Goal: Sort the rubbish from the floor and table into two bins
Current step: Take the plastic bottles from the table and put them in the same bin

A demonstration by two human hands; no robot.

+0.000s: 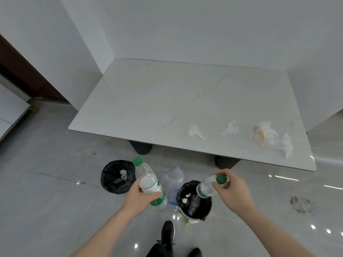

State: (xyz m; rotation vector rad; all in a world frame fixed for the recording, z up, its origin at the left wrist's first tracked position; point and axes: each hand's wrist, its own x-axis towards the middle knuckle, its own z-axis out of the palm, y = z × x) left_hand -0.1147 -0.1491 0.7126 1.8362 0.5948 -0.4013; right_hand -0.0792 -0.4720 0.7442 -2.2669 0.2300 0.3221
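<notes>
- Left hand: fingers wrapped round the lower body of a clear bottle, green cap pointing to 11 o'clock, green-and-red label at the grip.
- Right hand: pinching the neck of a second bottle just under its green cap; bottle tilted, base dipping over the rim of the right bin.
- Right bin: black liner, already has bottles inside.
- Left bin: black liner, at 9 o'clock from the left hand, crumpled white paper inside.
- Clear plastic wrap on the floor between the two bins, at 12 o'clock from the right bin.
- Table: two crumpled tissues and a crumpled plastic bag near the front edge, at 1 o'clock from the right hand.
- Black shoes at 6 o'clock.
</notes>
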